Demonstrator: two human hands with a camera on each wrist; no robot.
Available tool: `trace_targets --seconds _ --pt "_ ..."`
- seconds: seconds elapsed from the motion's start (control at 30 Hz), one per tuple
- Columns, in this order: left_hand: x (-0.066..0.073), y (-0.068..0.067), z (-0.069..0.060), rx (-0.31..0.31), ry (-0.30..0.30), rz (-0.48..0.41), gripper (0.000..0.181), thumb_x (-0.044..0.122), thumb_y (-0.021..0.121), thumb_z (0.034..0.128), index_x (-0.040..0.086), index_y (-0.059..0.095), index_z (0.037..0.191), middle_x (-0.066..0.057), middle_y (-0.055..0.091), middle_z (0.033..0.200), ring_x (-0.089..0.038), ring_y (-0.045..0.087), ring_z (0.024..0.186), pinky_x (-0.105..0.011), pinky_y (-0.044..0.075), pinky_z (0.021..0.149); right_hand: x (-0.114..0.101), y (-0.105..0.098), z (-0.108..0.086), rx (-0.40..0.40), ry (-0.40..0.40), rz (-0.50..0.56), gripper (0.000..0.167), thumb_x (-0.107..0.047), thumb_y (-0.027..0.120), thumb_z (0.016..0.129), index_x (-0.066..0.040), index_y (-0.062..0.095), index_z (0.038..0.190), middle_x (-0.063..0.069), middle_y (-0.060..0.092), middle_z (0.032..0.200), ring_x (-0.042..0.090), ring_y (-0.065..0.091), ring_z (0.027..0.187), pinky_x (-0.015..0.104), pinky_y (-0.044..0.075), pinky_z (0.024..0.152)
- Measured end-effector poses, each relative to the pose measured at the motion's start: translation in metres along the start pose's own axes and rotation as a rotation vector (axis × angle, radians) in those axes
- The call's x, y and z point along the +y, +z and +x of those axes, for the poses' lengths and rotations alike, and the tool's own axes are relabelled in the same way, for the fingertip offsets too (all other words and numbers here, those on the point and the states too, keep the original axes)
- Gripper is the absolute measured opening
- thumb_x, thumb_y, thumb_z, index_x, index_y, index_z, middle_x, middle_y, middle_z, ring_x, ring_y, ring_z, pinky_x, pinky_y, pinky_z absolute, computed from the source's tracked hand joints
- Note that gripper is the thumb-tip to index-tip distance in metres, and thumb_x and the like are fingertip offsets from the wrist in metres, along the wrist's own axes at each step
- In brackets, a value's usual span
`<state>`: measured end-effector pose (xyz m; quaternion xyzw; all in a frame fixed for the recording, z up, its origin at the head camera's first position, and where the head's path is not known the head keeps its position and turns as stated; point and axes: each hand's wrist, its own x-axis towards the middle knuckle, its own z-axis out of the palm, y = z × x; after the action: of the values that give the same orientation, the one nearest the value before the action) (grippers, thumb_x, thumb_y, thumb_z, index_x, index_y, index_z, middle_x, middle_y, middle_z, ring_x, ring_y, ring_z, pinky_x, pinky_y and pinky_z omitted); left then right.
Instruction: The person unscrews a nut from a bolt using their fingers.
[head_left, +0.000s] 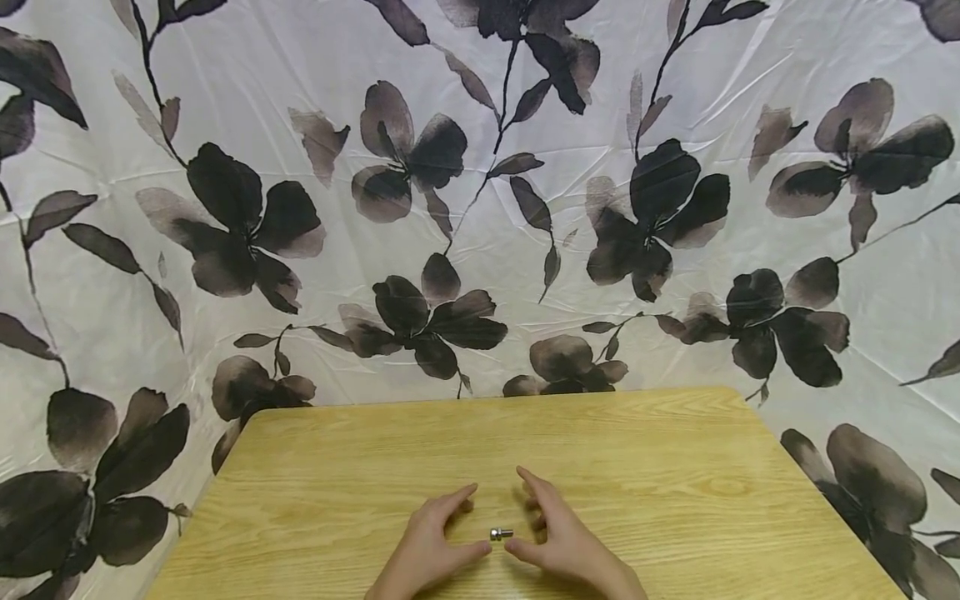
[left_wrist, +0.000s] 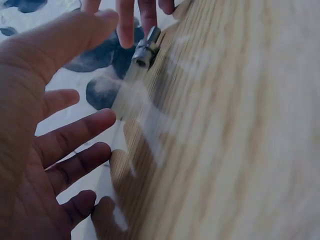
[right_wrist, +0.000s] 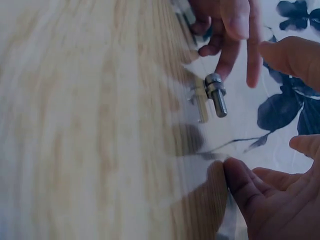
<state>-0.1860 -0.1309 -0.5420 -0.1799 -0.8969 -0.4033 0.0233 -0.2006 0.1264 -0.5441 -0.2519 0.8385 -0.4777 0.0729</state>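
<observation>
A small metal bolt (head_left: 501, 533) with a nut or collar on it lies on the wooden table, its head toward the left hand and its threaded end toward the right. The left hand (head_left: 433, 540) is just left of it, thumb and fingers spread and relaxed, holding nothing. On the other side, the right hand (head_left: 564, 533) has its thumb and fingers apart around bare air. Both wrist views show a gap between the bolt (left_wrist: 145, 52) (right_wrist: 216, 95) and the fingers.
The light wood table (head_left: 337, 450) reaches back to a white cloth (head_left: 525, 250) printed with dark flowers, which hangs behind and along both sides. The table's rounded back corners show at left and right.
</observation>
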Motion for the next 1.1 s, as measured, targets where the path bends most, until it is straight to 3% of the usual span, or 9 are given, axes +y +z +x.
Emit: trace_targets --seconds 0.17,0.3,0.47,0.73,1.1 --pt "0.003 0.004 0.002 -0.016 0.001 -0.009 0.075 0.049 0.083 0.0835 0.006 0.061 0.141 -0.003 0.072 0.124 -0.029 0.063 0.116 -0.048 0.050 0.097 -0.002 0.002 0.002 0.006 0.008 -0.008 0.098 -0.041 0.079 0.090 -0.010 0.023 0.164 0.016 0.054 0.135 0.016 0.057 0.097 0.024 0.051 0.077" --pt "0.006 0.009 0.001 -0.022 -0.047 0.021 0.070 0.053 0.081 0.0824 0.010 0.067 0.135 0.000 0.072 0.127 -0.028 0.060 0.117 -0.040 0.032 0.088 -0.002 0.003 0.004 0.024 0.008 -0.012 0.096 -0.035 0.082 0.088 -0.005 0.028 0.161 0.015 0.058 0.129 0.010 0.056 0.087 0.021 0.050 0.072" --pt "0.007 0.013 0.002 -0.006 -0.073 0.027 0.061 0.049 0.083 0.0811 0.014 0.071 0.129 0.003 0.073 0.125 -0.025 0.061 0.116 -0.038 0.029 0.085 -0.002 0.005 0.007 0.029 0.018 -0.003 0.090 -0.029 0.083 0.087 -0.001 0.035 0.157 0.014 0.059 0.129 0.006 0.056 0.089 0.020 0.051 0.073" --pt "0.008 0.016 0.003 -0.023 -0.099 -0.027 0.049 0.041 0.084 0.0826 0.015 0.075 0.123 0.011 0.075 0.115 -0.013 0.057 0.106 -0.038 0.025 0.082 -0.003 0.006 0.006 0.028 -0.021 -0.078 0.061 -0.019 0.080 0.091 0.005 0.054 0.140 0.008 0.062 0.118 0.007 0.056 0.093 0.022 0.053 0.079" --pt "0.010 0.018 0.004 -0.013 -0.102 -0.070 0.031 0.031 0.087 0.0817 0.021 0.079 0.110 0.013 0.076 0.106 -0.010 0.054 0.099 -0.041 0.023 0.083 -0.005 0.012 0.007 0.076 -0.017 -0.087 0.030 -0.006 0.078 0.088 -0.002 0.070 0.116 0.001 0.067 0.101 0.004 0.057 0.087 0.020 0.052 0.074"
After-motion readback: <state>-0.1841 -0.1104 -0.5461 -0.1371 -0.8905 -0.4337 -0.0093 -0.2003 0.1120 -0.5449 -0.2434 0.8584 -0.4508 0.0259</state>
